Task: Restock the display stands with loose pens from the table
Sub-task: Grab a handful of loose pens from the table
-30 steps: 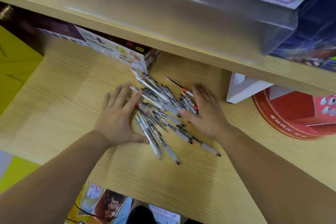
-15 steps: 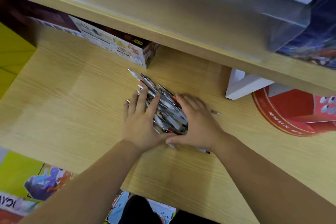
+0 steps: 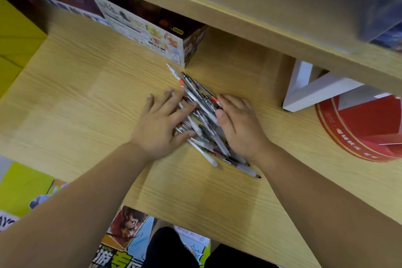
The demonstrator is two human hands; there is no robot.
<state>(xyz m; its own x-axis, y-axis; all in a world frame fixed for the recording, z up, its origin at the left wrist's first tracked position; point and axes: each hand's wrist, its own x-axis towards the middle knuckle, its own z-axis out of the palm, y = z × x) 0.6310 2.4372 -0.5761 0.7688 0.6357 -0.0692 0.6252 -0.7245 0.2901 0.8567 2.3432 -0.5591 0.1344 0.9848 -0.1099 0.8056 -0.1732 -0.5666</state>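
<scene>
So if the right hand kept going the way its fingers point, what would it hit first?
The right hand rests against the heap of loose grey and white pens, so more of those first. Beyond them comes probably the printed cardboard box, though depth is unclear.

A yellow label (image 3: 178, 31) on the box (image 3: 152, 35) reads "KAYOU", upside down.

Two hands: one left hand (image 3: 161, 128), one right hand (image 3: 239, 130). One heap of pens (image 3: 203, 113), well over a dozen, too tangled to count exactly. One printed box (image 3: 143, 30), one red round stand (image 3: 365, 132), one white bracket (image 3: 313, 91).
</scene>
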